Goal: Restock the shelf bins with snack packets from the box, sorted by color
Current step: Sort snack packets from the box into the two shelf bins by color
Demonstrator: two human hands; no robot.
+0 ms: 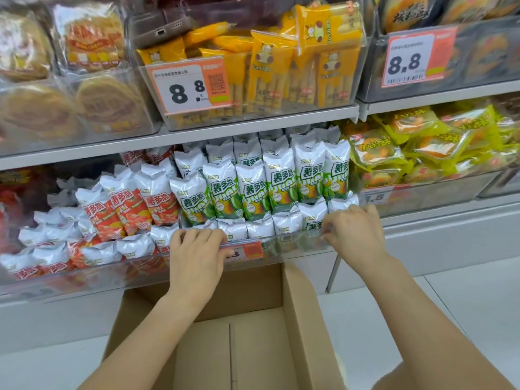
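Note:
A clear plastic bin [292, 243] on the lower shelf holds rows of white-and-green snack packets [253, 190]. To its left a second clear bin [92, 274] holds white-and-red packets [126, 209]. My left hand [197, 257] grips the green bin's front rim at its left corner, fingers curled over the edge. At the bin's right corner my right hand [351, 229] grips the same rim. Below my arms stands an open cardboard box [298, 319]; no packets show inside it.
The shelf above carries a bin of yellow stick-snack packets [281, 66] with an orange 8.8 price tag [191, 85], and round pastries [56, 102] at left. Yellow packets [422, 147] fill the bin at right. White floor tiles [464, 299] lie right of the box.

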